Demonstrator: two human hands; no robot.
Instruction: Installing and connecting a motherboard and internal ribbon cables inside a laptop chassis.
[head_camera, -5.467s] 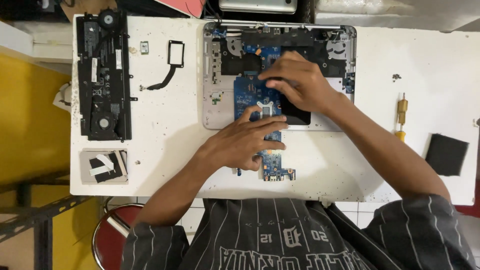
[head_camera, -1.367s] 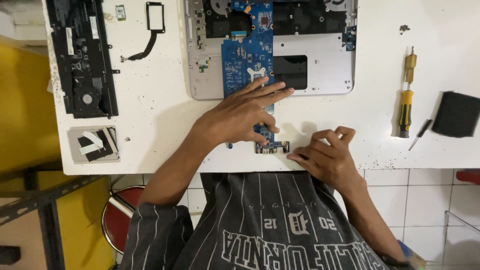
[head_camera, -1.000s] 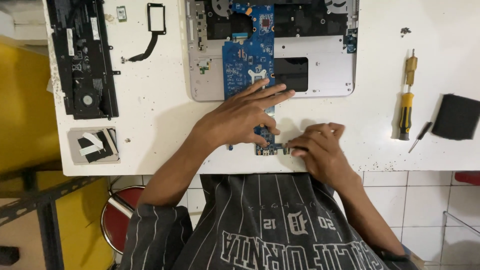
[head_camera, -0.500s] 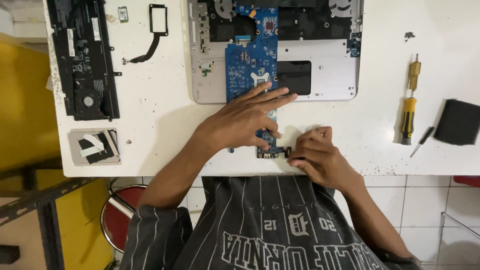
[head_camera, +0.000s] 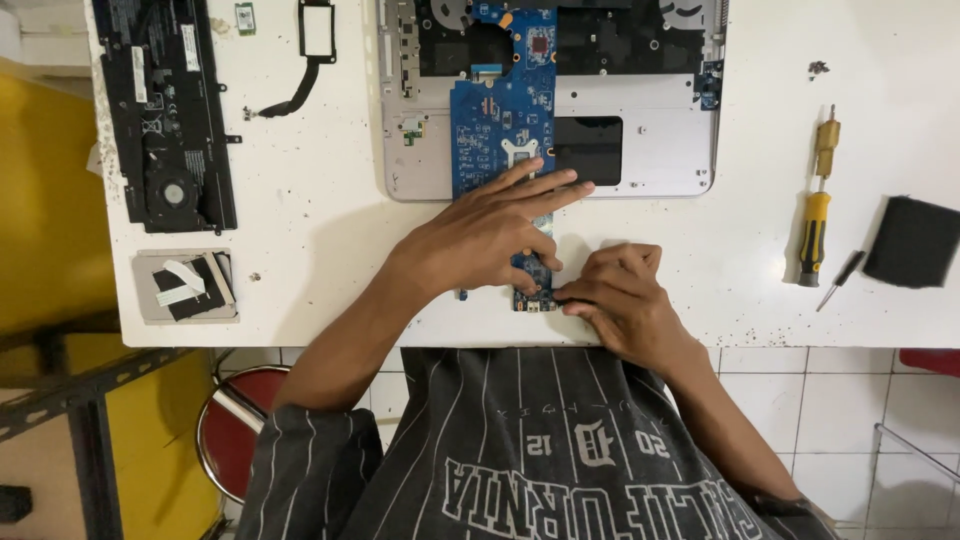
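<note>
Right hand (head_camera: 622, 300) has slid in from the table edge until its fingertips meet the near end of the blue board (head_camera: 505, 130); the left hand (head_camera: 490, 230) has stayed flat on it.

Left fingers lie spread and released, pressing the board's middle without gripping. Right fingers are curled, their tips pinching the board's near end by the small connectors. The board runs from the open silver laptop shell (head_camera: 640, 150) toward the person, its near end overhanging the shell onto the white table (head_camera: 330, 250). Left of the shell lie a black cable loop (head_camera: 305, 50), a long black panel with a fan (head_camera: 165, 110) and a grey drive (head_camera: 185, 285). Two yellow screwdrivers (head_camera: 818, 200) and a black pad (head_camera: 912, 242) lie well apart on the right.
</note>
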